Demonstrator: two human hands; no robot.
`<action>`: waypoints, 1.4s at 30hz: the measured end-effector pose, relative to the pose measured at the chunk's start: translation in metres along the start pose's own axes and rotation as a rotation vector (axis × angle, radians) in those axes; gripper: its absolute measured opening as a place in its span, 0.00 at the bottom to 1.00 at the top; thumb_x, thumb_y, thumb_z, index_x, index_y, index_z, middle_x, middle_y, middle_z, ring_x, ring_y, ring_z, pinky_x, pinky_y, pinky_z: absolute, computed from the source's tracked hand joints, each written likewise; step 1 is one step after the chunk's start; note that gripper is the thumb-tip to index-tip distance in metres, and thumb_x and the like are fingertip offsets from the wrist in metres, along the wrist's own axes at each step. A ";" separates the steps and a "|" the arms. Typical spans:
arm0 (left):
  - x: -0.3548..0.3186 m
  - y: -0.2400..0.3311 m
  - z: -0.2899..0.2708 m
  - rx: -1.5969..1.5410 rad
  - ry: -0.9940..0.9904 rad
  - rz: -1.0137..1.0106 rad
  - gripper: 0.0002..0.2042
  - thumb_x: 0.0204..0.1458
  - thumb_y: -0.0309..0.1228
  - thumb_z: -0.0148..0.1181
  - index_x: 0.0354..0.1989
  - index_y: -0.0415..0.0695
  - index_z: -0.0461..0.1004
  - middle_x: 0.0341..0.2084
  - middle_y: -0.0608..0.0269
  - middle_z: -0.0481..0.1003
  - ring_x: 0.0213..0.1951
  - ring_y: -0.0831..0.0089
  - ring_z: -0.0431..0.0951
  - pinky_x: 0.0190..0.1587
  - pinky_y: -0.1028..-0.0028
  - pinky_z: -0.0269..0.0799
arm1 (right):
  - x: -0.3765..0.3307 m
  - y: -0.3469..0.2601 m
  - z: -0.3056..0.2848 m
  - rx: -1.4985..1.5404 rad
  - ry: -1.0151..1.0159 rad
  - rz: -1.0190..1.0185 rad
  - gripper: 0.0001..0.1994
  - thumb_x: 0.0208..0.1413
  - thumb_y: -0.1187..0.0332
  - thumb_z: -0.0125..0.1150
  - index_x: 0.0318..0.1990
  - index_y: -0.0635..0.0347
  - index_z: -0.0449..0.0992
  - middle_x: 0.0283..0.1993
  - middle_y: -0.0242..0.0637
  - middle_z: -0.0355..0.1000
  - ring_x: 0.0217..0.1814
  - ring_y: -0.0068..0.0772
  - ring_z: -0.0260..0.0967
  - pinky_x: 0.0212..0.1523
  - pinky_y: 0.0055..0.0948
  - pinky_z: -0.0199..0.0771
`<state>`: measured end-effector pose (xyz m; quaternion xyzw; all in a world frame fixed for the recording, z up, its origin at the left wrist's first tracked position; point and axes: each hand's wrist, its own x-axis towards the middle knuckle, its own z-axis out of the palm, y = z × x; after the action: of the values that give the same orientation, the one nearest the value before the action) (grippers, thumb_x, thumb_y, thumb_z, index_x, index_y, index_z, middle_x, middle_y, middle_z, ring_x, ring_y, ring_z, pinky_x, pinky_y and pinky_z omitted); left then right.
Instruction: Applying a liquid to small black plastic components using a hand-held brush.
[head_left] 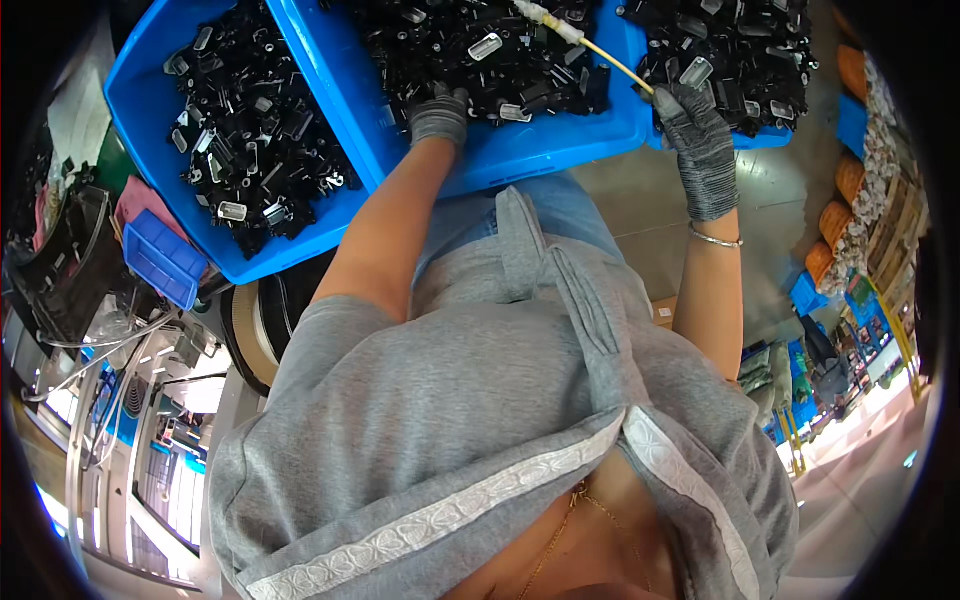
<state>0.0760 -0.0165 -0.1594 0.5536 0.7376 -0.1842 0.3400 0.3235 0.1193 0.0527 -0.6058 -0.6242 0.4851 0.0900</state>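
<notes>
My left hand [439,116], in a grey knit glove, reaches into the middle blue bin [590,150]. Its fingers are sunk among small black plastic parts [540,65] and mostly hidden, so I cannot tell whether they grip one. Several of these parts carry shiny silver metal frames. Over the gap between the middle and right bins, my right hand [697,145], gloved the same way, is closed on a thin wooden stick [618,66]. The stick slants up and left over the middle bin, and its far end is wrapped in white material [548,19].
Another blue bin [240,270] of black parts stands at the left, and a third blue bin [765,140] at the right. A small blue crate [160,258] lies beyond the left bin. Orange rolled bundles [835,222] and stacked goods line the far right.
</notes>
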 end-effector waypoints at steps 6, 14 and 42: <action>0.005 -0.025 0.024 -0.097 -0.018 0.125 0.17 0.52 0.34 0.54 0.51 0.52 0.72 0.55 0.49 0.69 0.49 0.51 0.76 0.52 0.56 0.72 | 0.002 -0.008 0.011 0.045 -0.046 -0.054 0.11 0.58 0.62 0.62 0.42 0.59 0.80 0.33 0.30 0.75 0.32 0.20 0.66 0.37 0.22 0.68; -0.058 -0.043 -0.039 -0.617 0.162 0.038 0.13 0.51 0.35 0.58 0.46 0.51 0.74 0.41 0.56 0.78 0.43 0.55 0.78 0.42 0.56 0.76 | 0.000 -0.014 0.004 -0.043 -0.082 -0.105 0.13 0.57 0.61 0.63 0.42 0.61 0.80 0.32 0.30 0.75 0.33 0.20 0.66 0.38 0.22 0.68; -0.153 -0.033 -0.131 -2.452 0.101 -0.206 0.08 0.51 0.33 0.60 0.38 0.47 0.74 0.24 0.67 0.74 0.23 0.76 0.71 0.22 0.76 0.65 | -0.033 -0.091 0.052 -0.215 -0.262 -0.531 0.13 0.56 0.59 0.62 0.41 0.59 0.81 0.32 0.40 0.78 0.31 0.36 0.77 0.34 0.31 0.77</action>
<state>0.0297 -0.0478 0.0374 -0.1861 0.4752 0.6258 0.5899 0.2344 0.0849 0.1069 -0.3599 -0.8146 0.4498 0.0677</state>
